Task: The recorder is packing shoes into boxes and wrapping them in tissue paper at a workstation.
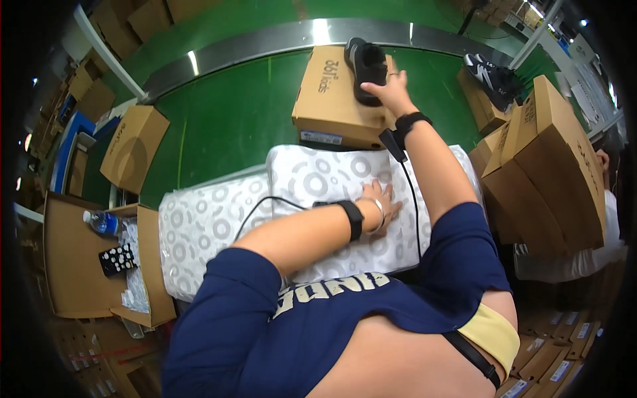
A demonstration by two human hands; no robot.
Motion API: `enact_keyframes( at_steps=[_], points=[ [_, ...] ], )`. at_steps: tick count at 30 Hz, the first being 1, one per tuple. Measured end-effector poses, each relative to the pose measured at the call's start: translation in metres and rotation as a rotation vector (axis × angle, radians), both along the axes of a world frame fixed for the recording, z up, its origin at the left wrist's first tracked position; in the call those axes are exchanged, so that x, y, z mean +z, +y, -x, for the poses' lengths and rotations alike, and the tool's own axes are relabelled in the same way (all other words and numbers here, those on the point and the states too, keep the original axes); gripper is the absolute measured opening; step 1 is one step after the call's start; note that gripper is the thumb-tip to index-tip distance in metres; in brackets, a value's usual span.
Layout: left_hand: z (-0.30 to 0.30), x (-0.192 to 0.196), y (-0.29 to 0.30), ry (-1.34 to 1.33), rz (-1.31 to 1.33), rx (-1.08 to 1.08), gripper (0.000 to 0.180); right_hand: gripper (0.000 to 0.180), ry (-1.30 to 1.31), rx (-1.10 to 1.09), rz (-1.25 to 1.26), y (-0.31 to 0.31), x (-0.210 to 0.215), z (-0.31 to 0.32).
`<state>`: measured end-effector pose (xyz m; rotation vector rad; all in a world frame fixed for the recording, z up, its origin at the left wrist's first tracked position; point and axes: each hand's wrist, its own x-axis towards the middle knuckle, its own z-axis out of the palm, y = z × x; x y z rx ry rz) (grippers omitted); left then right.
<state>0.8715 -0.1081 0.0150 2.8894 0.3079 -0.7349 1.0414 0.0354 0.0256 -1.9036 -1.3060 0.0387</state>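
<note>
A pair of black shoes (367, 71) lies on the lid of a brown cardboard shoebox (315, 89), straight ahead of me. My right hand (393, 91) reaches over the box, its thumb against the shoes and its fingers spread along their right side. Beneath the box's near edge begins a stack of white wrapping sheets (308, 179) printed with grey rings. My left hand (379, 207) rests palm down on these sheets, fingers apart, holding nothing. Black bands with cables circle both wrists.
At the left stand an open carton (66, 265) with a water bottle (101, 222) and another shoebox (135, 149). Stacked shoeboxes (544, 166) rise close on the right, near another person's hand (602, 160). Dark sneakers (492, 76) sit on a box beyond. A metal rail (265, 41) borders the green surface (225, 109).
</note>
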Motion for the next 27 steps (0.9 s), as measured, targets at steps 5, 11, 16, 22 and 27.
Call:
enact_keyframes(
  at_steps=[5,11,16,22,27],
  points=[
    [-0.001,-0.012,-0.01,-0.052,0.011,0.025,0.083,0.05,0.154,0.174,-0.052,-0.014,0.03,0.003],
    [0.001,-0.017,-0.002,-0.067,-0.018,0.066,0.073,0.022,0.197,0.541,-0.085,-0.188,0.102,0.059],
    [-0.006,-0.055,-0.012,-0.137,0.15,-0.022,0.039,0.024,-0.234,0.462,0.285,-0.226,0.065,0.094],
    [0.092,0.1,-0.022,-0.145,0.84,-0.35,0.035,0.017,-0.377,0.71,0.172,-0.27,-0.013,0.139],
    [0.15,0.073,0.025,-0.678,0.582,0.207,0.045,0.014,0.1,-0.186,0.001,-0.272,-0.034,0.052]
  ],
)
